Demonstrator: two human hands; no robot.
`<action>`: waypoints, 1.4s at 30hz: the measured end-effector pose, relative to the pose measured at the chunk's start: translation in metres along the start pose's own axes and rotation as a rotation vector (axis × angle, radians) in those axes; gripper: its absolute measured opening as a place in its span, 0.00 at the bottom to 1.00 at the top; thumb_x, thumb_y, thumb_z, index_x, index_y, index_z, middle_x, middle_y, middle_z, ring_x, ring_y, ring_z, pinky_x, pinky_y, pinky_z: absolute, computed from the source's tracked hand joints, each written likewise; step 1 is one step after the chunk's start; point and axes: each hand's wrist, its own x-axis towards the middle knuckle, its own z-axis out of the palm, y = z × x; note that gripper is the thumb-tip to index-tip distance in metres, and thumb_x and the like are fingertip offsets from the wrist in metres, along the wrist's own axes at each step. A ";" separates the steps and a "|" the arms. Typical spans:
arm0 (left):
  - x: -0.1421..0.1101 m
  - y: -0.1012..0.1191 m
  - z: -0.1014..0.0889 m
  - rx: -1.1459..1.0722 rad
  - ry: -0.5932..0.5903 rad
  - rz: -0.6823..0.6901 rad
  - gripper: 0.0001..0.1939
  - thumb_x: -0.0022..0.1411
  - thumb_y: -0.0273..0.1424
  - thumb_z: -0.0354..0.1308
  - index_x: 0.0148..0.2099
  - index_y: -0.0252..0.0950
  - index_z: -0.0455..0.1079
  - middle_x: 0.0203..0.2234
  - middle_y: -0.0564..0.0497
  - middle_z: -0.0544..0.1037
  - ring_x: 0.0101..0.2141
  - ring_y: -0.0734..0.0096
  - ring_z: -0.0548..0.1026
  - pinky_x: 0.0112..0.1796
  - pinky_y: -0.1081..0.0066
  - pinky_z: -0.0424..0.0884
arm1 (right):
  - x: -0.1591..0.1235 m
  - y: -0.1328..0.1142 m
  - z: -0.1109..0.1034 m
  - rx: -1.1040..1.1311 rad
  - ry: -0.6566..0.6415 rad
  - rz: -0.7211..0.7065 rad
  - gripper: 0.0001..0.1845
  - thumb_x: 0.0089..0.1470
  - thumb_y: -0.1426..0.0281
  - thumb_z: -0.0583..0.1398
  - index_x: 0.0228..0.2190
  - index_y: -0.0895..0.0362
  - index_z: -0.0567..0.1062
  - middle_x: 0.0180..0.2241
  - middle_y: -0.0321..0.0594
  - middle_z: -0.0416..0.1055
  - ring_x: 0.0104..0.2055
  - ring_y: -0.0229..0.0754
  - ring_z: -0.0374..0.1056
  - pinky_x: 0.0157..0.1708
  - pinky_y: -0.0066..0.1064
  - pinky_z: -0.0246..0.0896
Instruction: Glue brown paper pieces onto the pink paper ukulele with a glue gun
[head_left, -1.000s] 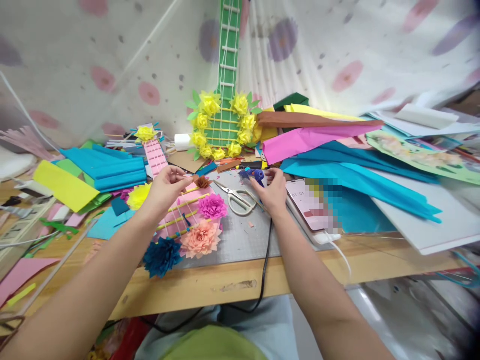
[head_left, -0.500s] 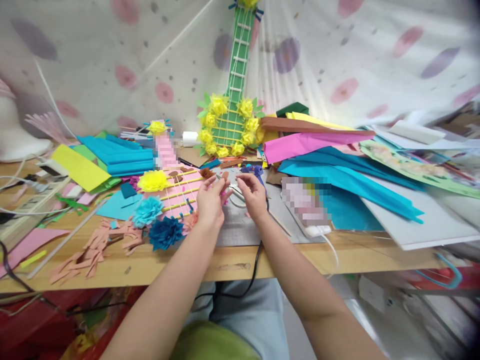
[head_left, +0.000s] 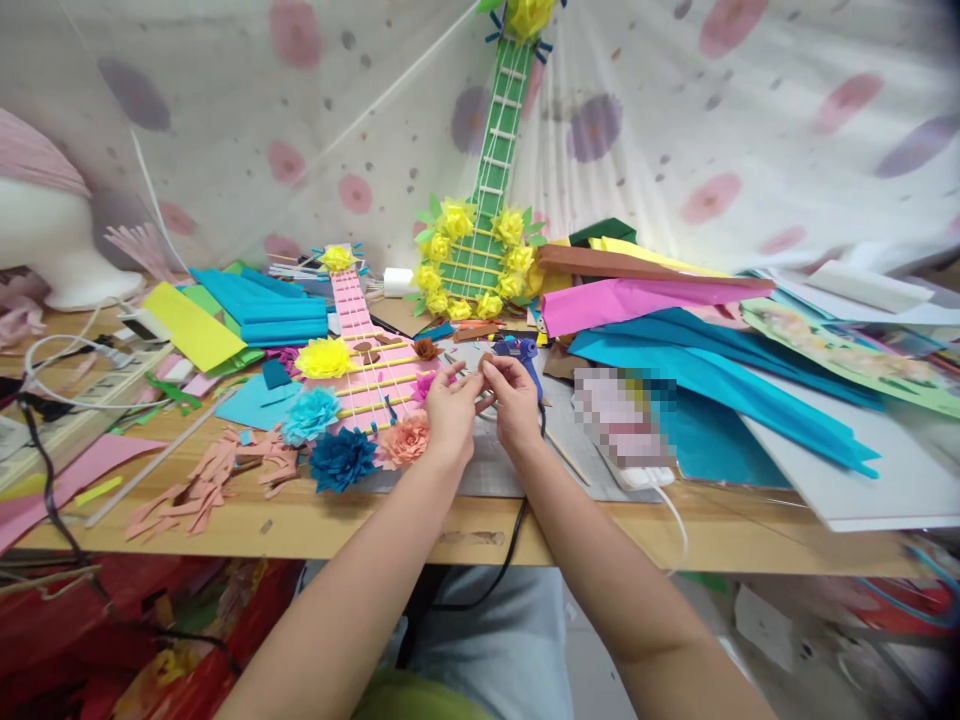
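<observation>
Above the grey cutting mat (head_left: 495, 470), my left hand (head_left: 452, 408) and my right hand (head_left: 514, 402) meet fingertip to fingertip. Both are closed on a small piece of brown paper (head_left: 487, 361), mostly covered by the fingers. Just left of them lies a pink paper guitar (head_left: 351, 300) with yellow strips, white strings and paper flowers along its edge. A small brown paper flower (head_left: 426, 348) sits on its right edge. Close behind my right hand is a blue glue gun (head_left: 519, 347). Scissors partly show beneath my hands.
A green paper guitar (head_left: 491, 190) with yellow flowers leans against the curtain. Coral paper scraps (head_left: 217, 475) lie at left, near a power strip (head_left: 82, 410). Folded blue paper (head_left: 720, 365) and white board (head_left: 817, 470) cover the right. A wooden stick (head_left: 568, 458) lies on the mat.
My hands were apart, the brown piece at my left fingers; now they have come together on it. The whole view has shifted slightly, so the table things appear farther right.
</observation>
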 end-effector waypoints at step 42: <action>0.090 0.145 -0.074 1.412 -0.705 0.630 0.15 0.53 0.40 0.60 0.43 0.43 0.75 0.44 0.46 0.76 0.47 0.56 0.71 0.47 0.65 0.66 | 0.094 -0.028 0.030 -1.021 -0.548 0.173 0.15 0.40 0.80 0.55 0.30 0.53 0.58 0.17 0.27 0.59 0.20 0.34 0.57 0.20 0.27 0.51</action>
